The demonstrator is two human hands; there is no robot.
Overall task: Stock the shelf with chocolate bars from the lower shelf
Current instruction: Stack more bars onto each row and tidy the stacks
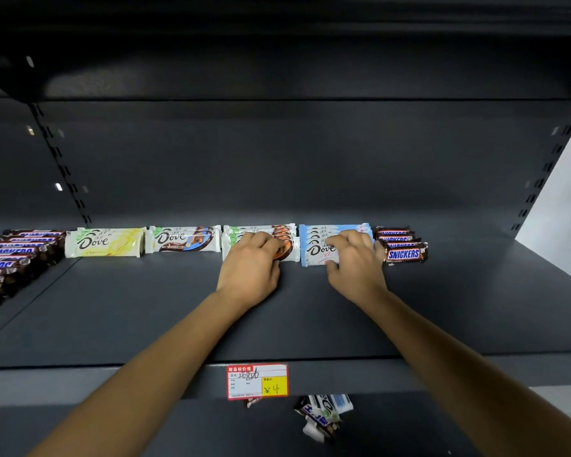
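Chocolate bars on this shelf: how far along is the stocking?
Done: Dove rows and Snickers rows line the shelf's back. In hand: left hand grips the orange stack, right hand the blue stack. Left: loose bars lie on the lower shelf.

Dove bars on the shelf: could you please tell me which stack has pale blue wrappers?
The stack under the right hand, next to the Snickers bars; the other three are white.

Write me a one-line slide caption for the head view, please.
Left hand on the orange Dove stack, right hand on the blue Dove stack.
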